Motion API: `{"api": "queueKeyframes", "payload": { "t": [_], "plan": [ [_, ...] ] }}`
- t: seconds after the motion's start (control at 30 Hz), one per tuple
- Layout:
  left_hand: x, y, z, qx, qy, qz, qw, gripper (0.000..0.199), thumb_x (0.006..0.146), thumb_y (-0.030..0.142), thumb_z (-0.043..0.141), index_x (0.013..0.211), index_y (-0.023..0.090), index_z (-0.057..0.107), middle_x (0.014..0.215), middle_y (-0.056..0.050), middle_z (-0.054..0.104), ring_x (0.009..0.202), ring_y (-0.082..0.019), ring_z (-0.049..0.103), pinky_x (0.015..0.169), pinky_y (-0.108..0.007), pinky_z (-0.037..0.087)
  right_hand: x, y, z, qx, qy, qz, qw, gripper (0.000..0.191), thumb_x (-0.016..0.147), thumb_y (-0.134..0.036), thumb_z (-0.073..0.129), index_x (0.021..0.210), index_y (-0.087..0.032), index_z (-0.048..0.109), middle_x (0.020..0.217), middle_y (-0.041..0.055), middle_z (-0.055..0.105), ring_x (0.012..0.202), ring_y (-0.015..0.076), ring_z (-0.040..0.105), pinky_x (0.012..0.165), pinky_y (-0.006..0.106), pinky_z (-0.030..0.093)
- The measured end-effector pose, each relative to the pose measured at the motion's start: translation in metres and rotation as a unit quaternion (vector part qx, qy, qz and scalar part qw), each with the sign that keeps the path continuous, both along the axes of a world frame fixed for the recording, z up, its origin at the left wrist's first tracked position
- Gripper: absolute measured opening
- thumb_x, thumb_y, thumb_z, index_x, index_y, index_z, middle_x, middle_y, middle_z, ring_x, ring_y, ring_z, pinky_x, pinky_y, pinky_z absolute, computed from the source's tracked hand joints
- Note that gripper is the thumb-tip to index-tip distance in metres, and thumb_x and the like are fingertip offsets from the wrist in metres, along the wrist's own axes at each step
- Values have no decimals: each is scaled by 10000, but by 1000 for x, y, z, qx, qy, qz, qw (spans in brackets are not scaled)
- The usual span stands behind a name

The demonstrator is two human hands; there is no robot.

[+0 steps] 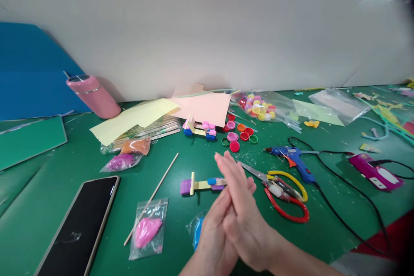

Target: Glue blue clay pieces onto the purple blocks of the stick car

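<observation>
My left hand [215, 237] and my right hand [242, 215] are pressed palm to palm at the lower middle, the right lying over the left. Whatever may be between the palms is hidden. Just beyond my fingers lies a small stick model [202, 184] with purple clay blocks and a blue piece, partly covered by the hands. To the left of my left wrist, a bag of blue clay [196, 233] shows in part. A bag of pink clay [148, 230] lies farther left by a thin wooden stick [161, 179].
Scissors [284, 192] and a blue glue gun [296, 159] with cables lie right, near a purple device [375, 172]. Bottle caps [233, 136] and a second model [199, 129] lie behind. A phone [80, 228] is front left; a pink bottle [95, 97] stands by the wall.
</observation>
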State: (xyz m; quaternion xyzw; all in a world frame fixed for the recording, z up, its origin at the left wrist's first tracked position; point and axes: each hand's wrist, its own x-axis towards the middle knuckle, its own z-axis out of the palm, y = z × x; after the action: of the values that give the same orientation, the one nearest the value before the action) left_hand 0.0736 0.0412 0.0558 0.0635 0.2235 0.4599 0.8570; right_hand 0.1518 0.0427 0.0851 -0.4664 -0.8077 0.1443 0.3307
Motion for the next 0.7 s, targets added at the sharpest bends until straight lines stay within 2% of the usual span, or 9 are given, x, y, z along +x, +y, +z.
{"api": "queueKeyframes", "payload": {
  "t": [0.03, 0.1, 0.17, 0.2, 0.3, 0.37, 0.47, 0.57, 0.7],
  "plan": [
    [0, 0, 1, -19, -10, 4, 1000, 297, 846, 301, 447, 1022, 182, 654, 1123, -57, 631, 1263, -241, 346, 1058, -373, 188, 4, 3, 4, -51, 67, 7, 996, 653, 886, -561, 102, 1407, -167, 112, 1434, 115, 256, 1327, 252, 208, 1024, 459, 311],
    [-1, 0, 5, -64, -42, 12, 997, 310, 870, 227, 394, 981, 132, 668, 1040, -83, 671, 1159, -217, 483, 1046, -355, 237, 13, 5, 8, -101, 206, 10, 973, 594, 896, -543, 133, 1383, -210, 195, 1414, 94, 299, 1310, 249, 258, 1024, 463, 315],
    [-3, 1, 9, -90, -74, 5, 993, 352, 889, 226, 352, 969, 91, 667, 1008, -112, 683, 1073, -211, 555, 1025, -353, 283, 23, 3, 6, -99, 304, -3, 948, 463, 917, -477, 214, 1308, -256, 327, 1350, 80, 381, 1249, 243, 369, 991, 458, 366],
    [-4, 1, 9, -90, -85, 3, 992, 378, 897, 248, 333, 971, 79, 664, 1005, -123, 683, 1046, -212, 573, 1013, -355, 302, 27, 0, 4, -86, 318, -17, 944, 378, 922, -421, 275, 1238, -263, 407, 1299, 77, 423, 1204, 238, 423, 959, 443, 405],
    [-5, 2, 10, -86, -94, 6, 992, 441, 906, 333, 307, 978, 75, 656, 1007, -130, 678, 1002, -208, 592, 994, -347, 323, 36, -11, -3, -35, 215, -44, 975, 173, 848, -271, 489, 1001, -240, 562, 1172, 75, 473, 1133, 246, 456, 910, 419, 435],
    [-5, 2, 9, -84, -83, 10, 993, 450, 900, 376, 313, 979, 94, 655, 998, -115, 676, 984, -197, 594, 991, -331, 319, 38, -18, -9, 6, 101, -24, 995, 217, 780, -282, 572, 990, -231, 588, 1188, 82, 447, 1150, 287, 413, 919, 459, 402],
    [-4, 1, 9, -74, -68, 7, 995, 464, 884, 436, 322, 975, 121, 651, 989, -105, 661, 1015, -207, 568, 989, -334, 311, 35, -25, -18, 39, -2, -8, 999, 368, 722, -400, 618, 1057, -249, 594, 1278, 73, 367, 1185, 339, 341, 907, 502, 380],
    [-4, 1, 12, -64, -65, 0, 996, 487, 869, 483, 313, 974, 141, 643, 990, -105, 643, 1046, -218, 540, 977, -348, 313, 31, -26, -26, 35, -35, -13, 999, 382, 726, -406, 616, 1086, -278, 590, 1326, 50, 320, 1195, 341, 322, 900, 498, 379],
    [-6, 1, 16, -48, -57, -12, 997, 493, 866, 493, 306, 992, 148, 634, 1000, -98, 622, 1009, -214, 540, 936, -331, 334, 32, -22, -26, 26, -8, -21, 999, 226, 753, -357, 593, 951, -258, 643, 1294, 42, 379, 1195, 329, 338, 910, 484, 373]
  ]
}}
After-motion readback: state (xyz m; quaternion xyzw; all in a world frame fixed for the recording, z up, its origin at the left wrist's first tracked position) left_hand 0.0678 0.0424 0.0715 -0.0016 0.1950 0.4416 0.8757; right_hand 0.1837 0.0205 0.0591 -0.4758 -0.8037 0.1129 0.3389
